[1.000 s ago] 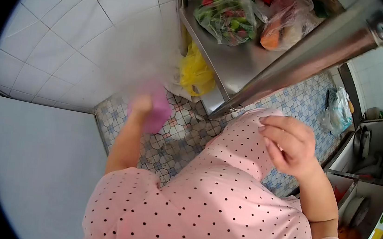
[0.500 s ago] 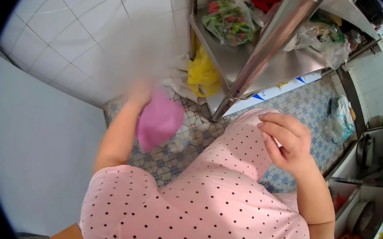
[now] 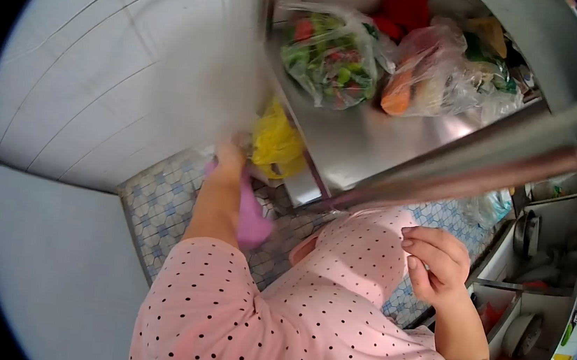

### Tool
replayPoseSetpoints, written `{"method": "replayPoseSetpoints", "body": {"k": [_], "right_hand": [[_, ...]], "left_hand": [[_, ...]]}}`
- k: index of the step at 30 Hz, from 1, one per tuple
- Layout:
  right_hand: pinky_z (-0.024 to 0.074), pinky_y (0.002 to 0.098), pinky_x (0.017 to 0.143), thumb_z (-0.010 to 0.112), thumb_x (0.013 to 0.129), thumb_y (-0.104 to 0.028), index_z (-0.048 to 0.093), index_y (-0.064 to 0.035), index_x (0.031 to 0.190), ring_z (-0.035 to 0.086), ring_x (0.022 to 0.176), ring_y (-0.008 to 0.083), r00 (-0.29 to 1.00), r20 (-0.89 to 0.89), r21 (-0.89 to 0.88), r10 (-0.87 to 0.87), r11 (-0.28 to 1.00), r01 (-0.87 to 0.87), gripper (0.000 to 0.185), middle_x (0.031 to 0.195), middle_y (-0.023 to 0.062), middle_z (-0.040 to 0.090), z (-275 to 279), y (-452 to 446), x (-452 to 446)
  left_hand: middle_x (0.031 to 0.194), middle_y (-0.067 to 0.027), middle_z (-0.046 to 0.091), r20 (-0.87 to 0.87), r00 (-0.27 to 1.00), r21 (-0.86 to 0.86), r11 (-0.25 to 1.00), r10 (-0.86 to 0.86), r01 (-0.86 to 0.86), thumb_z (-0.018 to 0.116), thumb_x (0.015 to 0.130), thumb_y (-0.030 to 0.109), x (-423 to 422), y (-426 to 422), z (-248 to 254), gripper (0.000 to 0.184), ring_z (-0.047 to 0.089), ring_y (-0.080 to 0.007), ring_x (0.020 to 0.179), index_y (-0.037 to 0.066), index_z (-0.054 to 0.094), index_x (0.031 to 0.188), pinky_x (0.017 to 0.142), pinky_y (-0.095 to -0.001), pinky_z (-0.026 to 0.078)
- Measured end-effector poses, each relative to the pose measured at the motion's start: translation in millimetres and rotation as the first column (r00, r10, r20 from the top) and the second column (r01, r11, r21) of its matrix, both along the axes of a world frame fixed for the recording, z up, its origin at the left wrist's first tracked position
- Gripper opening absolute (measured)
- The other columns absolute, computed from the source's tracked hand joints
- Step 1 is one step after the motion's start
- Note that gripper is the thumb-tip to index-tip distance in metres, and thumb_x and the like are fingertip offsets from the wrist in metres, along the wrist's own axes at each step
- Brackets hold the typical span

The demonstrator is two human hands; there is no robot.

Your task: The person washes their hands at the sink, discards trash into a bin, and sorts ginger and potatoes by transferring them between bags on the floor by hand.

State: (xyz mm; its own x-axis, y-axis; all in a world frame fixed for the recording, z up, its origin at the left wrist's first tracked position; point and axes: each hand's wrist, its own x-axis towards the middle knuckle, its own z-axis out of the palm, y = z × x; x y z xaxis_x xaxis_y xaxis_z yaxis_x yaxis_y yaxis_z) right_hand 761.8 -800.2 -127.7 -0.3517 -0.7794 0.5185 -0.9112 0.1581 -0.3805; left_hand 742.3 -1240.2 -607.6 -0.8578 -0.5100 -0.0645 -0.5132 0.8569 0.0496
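Note:
My left hand [image 3: 233, 152] reaches down beside the shelf's left end, partly blurred by a hazy patch in the view. It appears closed on a purple cloth [image 3: 254, 218], which hangs behind and beside my forearm. The fingertips are hard to see. Close to that hand, a yellow plastic bag [image 3: 277, 142] hangs beside the shelf. My right hand [image 3: 440, 263] is raised over my right leg, fingers loosely bent with a gap between them and the thumb, holding nothing.
A metal shelf [image 3: 348, 147] bears a clear bag of green and red vegetables [image 3: 332, 62] and a bag with a carrot [image 3: 397, 93]. A thick metal post [image 3: 472, 168] crosses in front. Right stand compartments with pans [image 3: 522, 334]. A pale panel [image 3: 49, 246] stands left.
My left arm has stretched farther down toward the shelf's base, taking the purple cloth along. My view has shifted nearer the shelf and post. The right hand keeps much the same pose.

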Motion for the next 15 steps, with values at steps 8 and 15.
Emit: {"method": "replayPoseSetpoints", "body": {"k": [8, 15], "right_hand": [[0.0510, 0.0297, 0.060, 0.062, 0.073, 0.001, 0.066, -0.0003, 0.086, 0.064, 0.072, 0.0231, 0.986, 0.021, -0.028, -0.166, 0.986, 0.166, 0.014, 0.088, 0.0130, 0.066, 2.4, 12.7, -19.8], [0.0536, 0.0306, 0.065, 0.061, 0.074, 0.001, 0.066, -0.0001, 0.087, 0.066, 0.078, 0.0251, 1.000, 0.013, -0.108, -0.028, 0.994, 0.029, 0.013, 0.089, 0.0146, 0.066, 3.6, 12.6, -7.6]], "left_hand": [[0.116, -0.0158, 0.058, -0.012, 1.000, 0.146, 0.989, -0.025, 0.026, 0.055, 0.083, 0.018, 14.8, -14.7, 140.3, 0.034, 0.052, -0.0324, 0.113, 0.006, 0.060, 0.114, 0.095, -0.0475, 0.039], [0.095, -0.0249, 0.060, -0.490, 0.872, -0.080, 0.996, -0.005, -0.039, 0.055, 0.083, 0.015, 119.6, -59.5, 290.5, 0.022, 0.056, -0.0423, 0.085, 0.003, 0.061, 0.100, 0.077, -0.0460, 0.047]]}}
